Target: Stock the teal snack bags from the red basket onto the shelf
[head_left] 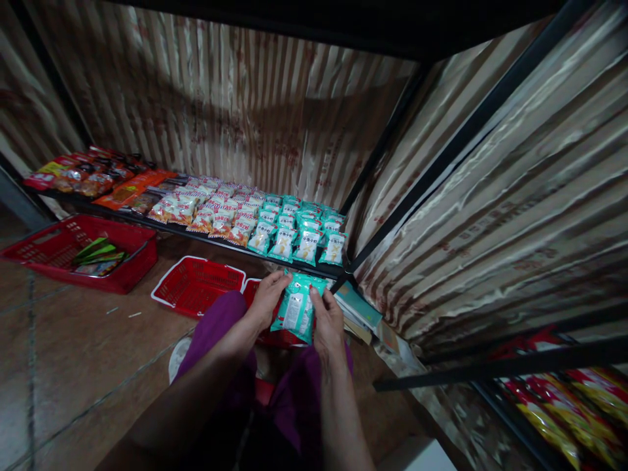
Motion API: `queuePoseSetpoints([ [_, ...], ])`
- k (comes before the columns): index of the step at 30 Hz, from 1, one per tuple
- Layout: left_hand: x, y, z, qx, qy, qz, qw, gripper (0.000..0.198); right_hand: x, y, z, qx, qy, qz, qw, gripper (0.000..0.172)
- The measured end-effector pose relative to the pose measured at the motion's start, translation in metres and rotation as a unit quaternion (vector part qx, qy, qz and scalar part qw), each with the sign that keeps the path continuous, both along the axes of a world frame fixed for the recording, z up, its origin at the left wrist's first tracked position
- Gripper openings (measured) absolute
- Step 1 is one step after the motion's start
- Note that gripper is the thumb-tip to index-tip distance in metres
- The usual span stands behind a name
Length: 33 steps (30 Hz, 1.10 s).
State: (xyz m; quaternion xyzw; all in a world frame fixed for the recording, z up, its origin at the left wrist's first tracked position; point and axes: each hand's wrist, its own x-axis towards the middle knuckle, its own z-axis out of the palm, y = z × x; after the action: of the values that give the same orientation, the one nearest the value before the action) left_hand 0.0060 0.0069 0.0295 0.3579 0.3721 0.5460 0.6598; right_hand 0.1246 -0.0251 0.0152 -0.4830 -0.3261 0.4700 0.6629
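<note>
Between my two hands is a teal snack bag [296, 313], its back label facing up. My left hand [269, 297] grips the bag's left edge near the top, thumb on the front. On the other side, my right hand [328, 322] pinches the right edge with the thumb on top. Just beyond the bag, similar teal and white snack bags [308, 246] stand in rows at the right end of the low shelf. White and orange snack bags [223, 219] lie in rows to their left. Part of a red basket [251, 291] shows behind my left hand.
On the floor sit a red basket with white handles [193, 284] and a larger red basket [112, 278] holding a few packets. Books or folders [360, 306] lie by the black shelf post [392, 226]. Red and yellow bags [564, 412] fill a shelf at right.
</note>
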Motion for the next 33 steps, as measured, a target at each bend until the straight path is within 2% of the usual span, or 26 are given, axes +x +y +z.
queuePoseSetpoints([
  [5,0.003,0.003,0.007,-0.006,0.023,0.046,0.999,0.024,0.0,-0.002,0.005,-0.021,-0.021,0.003,1.0,0.04],
  [9,0.009,0.007,0.009,-0.01,0.021,0.076,0.997,0.027,0.002,0.0,0.002,-0.027,-0.016,0.005,0.999,0.045],
  [12,0.012,0.009,0.009,-0.01,0.034,0.081,0.996,0.028,0.003,0.001,-0.001,-0.019,-0.005,0.006,1.0,0.042],
  [18,0.012,0.007,0.005,-0.018,0.03,0.021,0.999,0.033,0.005,0.001,-0.001,-0.04,0.015,-0.04,0.998,0.041],
  [29,0.003,-0.011,-0.006,-0.027,-0.024,-0.13,0.991,0.045,0.003,0.004,-0.002,-0.049,0.044,-0.054,0.996,0.042],
  [33,0.0,-0.013,-0.01,-0.036,-0.021,-0.145,0.989,0.049,0.003,0.006,-0.006,-0.046,0.038,-0.059,0.996,0.042],
])
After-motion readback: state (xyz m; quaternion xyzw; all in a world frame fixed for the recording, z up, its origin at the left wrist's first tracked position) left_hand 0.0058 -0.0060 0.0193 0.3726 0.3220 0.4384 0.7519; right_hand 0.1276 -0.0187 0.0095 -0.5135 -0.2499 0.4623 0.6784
